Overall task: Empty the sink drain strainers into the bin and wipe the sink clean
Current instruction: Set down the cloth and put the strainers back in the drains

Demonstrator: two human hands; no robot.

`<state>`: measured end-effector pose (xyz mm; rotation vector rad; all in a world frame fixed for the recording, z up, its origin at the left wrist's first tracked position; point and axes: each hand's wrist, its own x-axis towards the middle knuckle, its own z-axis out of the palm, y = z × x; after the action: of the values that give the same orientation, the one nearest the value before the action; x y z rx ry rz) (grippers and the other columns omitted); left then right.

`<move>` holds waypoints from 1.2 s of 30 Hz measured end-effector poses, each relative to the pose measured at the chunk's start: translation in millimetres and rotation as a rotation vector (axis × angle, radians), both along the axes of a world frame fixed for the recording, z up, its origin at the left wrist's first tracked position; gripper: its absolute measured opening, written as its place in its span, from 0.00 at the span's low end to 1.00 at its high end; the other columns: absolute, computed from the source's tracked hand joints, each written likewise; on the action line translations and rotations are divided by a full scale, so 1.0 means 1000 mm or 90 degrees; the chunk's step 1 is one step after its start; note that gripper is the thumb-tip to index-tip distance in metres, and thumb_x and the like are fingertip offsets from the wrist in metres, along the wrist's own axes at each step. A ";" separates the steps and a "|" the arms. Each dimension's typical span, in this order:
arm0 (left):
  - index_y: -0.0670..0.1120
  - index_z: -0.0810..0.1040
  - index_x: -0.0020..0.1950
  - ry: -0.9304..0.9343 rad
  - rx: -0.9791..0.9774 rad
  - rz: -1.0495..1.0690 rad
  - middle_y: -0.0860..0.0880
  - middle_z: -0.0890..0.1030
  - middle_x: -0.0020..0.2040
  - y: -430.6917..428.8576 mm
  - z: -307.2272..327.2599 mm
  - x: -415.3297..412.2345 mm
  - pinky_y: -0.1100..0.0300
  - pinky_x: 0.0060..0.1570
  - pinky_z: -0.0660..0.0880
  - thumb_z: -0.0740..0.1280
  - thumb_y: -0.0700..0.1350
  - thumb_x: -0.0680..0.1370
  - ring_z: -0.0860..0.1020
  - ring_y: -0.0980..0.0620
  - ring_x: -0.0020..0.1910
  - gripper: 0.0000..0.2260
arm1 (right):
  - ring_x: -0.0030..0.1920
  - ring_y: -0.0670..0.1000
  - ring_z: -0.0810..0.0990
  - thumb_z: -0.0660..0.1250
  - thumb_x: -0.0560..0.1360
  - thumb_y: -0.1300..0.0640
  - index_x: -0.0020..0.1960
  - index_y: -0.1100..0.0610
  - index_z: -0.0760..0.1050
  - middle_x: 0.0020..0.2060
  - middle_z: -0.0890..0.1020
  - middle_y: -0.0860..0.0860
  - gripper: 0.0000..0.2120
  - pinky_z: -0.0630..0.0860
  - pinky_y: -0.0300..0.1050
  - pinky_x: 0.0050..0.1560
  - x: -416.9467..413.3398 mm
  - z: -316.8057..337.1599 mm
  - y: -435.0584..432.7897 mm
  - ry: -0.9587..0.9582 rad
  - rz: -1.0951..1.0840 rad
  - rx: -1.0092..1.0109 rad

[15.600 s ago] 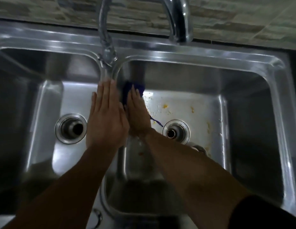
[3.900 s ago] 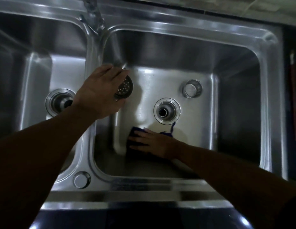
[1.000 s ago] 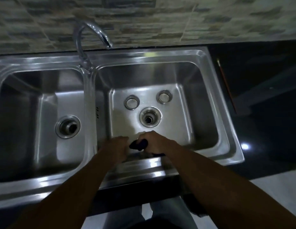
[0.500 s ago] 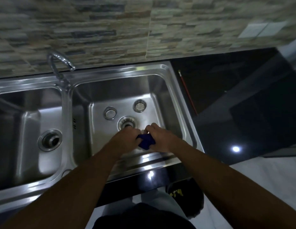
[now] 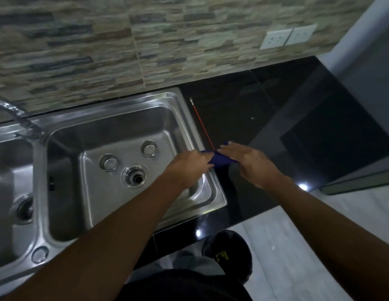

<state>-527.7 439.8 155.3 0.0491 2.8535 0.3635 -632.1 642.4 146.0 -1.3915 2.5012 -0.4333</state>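
A blue cloth [image 5: 219, 160] hangs between my two hands above the right rim of the steel double sink [image 5: 189, 118]. My left hand [image 5: 189, 166] pinches its left edge. My right hand [image 5: 250, 161] holds its right side, fingers mostly straight over the black counter. Two round metal strainers [image 5: 108, 162] [image 5: 149, 148] sit on the floor of the right basin, beside the open drain [image 5: 135, 176]. The left basin's drain [image 5: 24, 208] is open too.
A glossy black counter [image 5: 276, 118] runs right of the sink, with a thin red stick [image 5: 202, 124] lying along the sink's edge. The tap [image 5: 20, 118] stands at the back left. White wall sockets [image 5: 284, 39] sit on the tiled wall. Pale floor lies below.
Both hands have carried the blue cloth up out of the right basin and rightward to the sink's right rim. The view has swung right, showing more counter.
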 end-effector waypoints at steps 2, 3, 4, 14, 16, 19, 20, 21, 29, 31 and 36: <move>0.49 0.73 0.71 -0.006 0.020 -0.026 0.46 0.81 0.63 0.024 -0.013 0.001 0.50 0.59 0.77 0.56 0.59 0.83 0.80 0.43 0.61 0.22 | 0.74 0.56 0.70 0.69 0.71 0.72 0.70 0.57 0.76 0.71 0.75 0.55 0.29 0.68 0.54 0.74 -0.001 -0.006 0.027 0.005 0.013 0.030; 0.49 0.73 0.71 -0.013 0.045 -0.026 0.46 0.80 0.66 0.035 -0.023 0.005 0.50 0.61 0.75 0.56 0.62 0.83 0.79 0.44 0.64 0.23 | 0.75 0.56 0.69 0.71 0.72 0.68 0.70 0.56 0.77 0.72 0.74 0.54 0.27 0.68 0.55 0.74 0.001 -0.012 0.039 0.000 0.019 0.072; 0.49 0.73 0.72 -0.019 0.065 -0.018 0.47 0.78 0.69 0.044 -0.034 0.010 0.51 0.65 0.73 0.56 0.62 0.82 0.76 0.45 0.67 0.25 | 0.76 0.55 0.67 0.73 0.72 0.61 0.69 0.55 0.77 0.73 0.73 0.54 0.25 0.67 0.56 0.75 0.005 -0.021 0.050 -0.004 0.018 0.112; 0.43 0.45 0.83 -0.050 -0.080 -0.006 0.43 0.44 0.84 0.072 -0.105 0.031 0.44 0.81 0.45 0.48 0.54 0.86 0.46 0.44 0.83 0.29 | 0.81 0.49 0.38 0.46 0.85 0.42 0.82 0.55 0.44 0.82 0.43 0.51 0.31 0.37 0.46 0.78 0.041 -0.110 0.048 0.005 -0.118 0.136; 0.42 0.45 0.83 -0.038 -0.080 0.006 0.43 0.44 0.84 0.075 -0.108 0.029 0.43 0.81 0.46 0.47 0.54 0.86 0.46 0.44 0.83 0.29 | 0.81 0.49 0.38 0.43 0.85 0.41 0.82 0.55 0.42 0.82 0.42 0.51 0.31 0.37 0.47 0.78 0.036 -0.115 0.053 0.027 -0.107 0.146; 0.43 0.44 0.83 -0.038 -0.077 0.019 0.43 0.44 0.84 0.082 -0.111 0.019 0.43 0.81 0.46 0.47 0.54 0.86 0.45 0.45 0.83 0.29 | 0.81 0.49 0.39 0.41 0.84 0.40 0.82 0.55 0.42 0.82 0.43 0.50 0.31 0.37 0.46 0.78 0.019 -0.118 0.058 0.045 -0.097 0.147; 0.43 0.43 0.83 -0.041 -0.075 0.025 0.44 0.43 0.84 0.085 -0.110 0.014 0.44 0.81 0.45 0.46 0.54 0.86 0.45 0.45 0.83 0.29 | 0.81 0.48 0.39 0.42 0.84 0.41 0.82 0.54 0.42 0.81 0.43 0.50 0.31 0.37 0.46 0.78 0.013 -0.118 0.059 0.045 -0.095 0.146; 0.43 0.42 0.82 -0.046 -0.075 0.029 0.44 0.43 0.84 0.087 -0.110 0.008 0.45 0.81 0.44 0.47 0.54 0.86 0.44 0.46 0.83 0.29 | 0.81 0.48 0.39 0.43 0.85 0.41 0.82 0.54 0.42 0.81 0.43 0.50 0.31 0.38 0.46 0.78 0.007 -0.117 0.060 0.044 -0.092 0.146; 0.44 0.37 0.82 -0.132 -0.048 0.040 0.47 0.36 0.83 0.087 -0.106 -0.013 0.46 0.81 0.43 0.49 0.55 0.86 0.40 0.48 0.83 0.31 | 0.81 0.49 0.38 0.47 0.85 0.43 0.82 0.55 0.41 0.82 0.42 0.51 0.31 0.38 0.47 0.78 -0.012 -0.112 0.061 0.041 -0.060 0.159; 0.43 0.38 0.82 -0.134 -0.040 0.016 0.46 0.38 0.83 0.083 -0.099 -0.014 0.46 0.81 0.44 0.50 0.54 0.86 0.42 0.47 0.83 0.31 | 0.81 0.51 0.38 0.47 0.85 0.44 0.82 0.55 0.41 0.81 0.42 0.51 0.31 0.38 0.49 0.79 -0.010 -0.110 0.058 0.029 -0.066 0.171; 0.42 0.44 0.83 -0.086 0.019 0.002 0.45 0.44 0.84 0.058 -0.082 0.004 0.48 0.81 0.46 0.50 0.51 0.86 0.46 0.48 0.83 0.29 | 0.81 0.52 0.41 0.51 0.84 0.49 0.82 0.58 0.43 0.82 0.45 0.54 0.32 0.36 0.47 0.78 0.001 -0.100 0.039 0.034 -0.100 0.179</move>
<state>-523.9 497.4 73.1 0.0244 2.7148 0.3953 -631.2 681.0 46.4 -1.1187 2.6018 -0.0681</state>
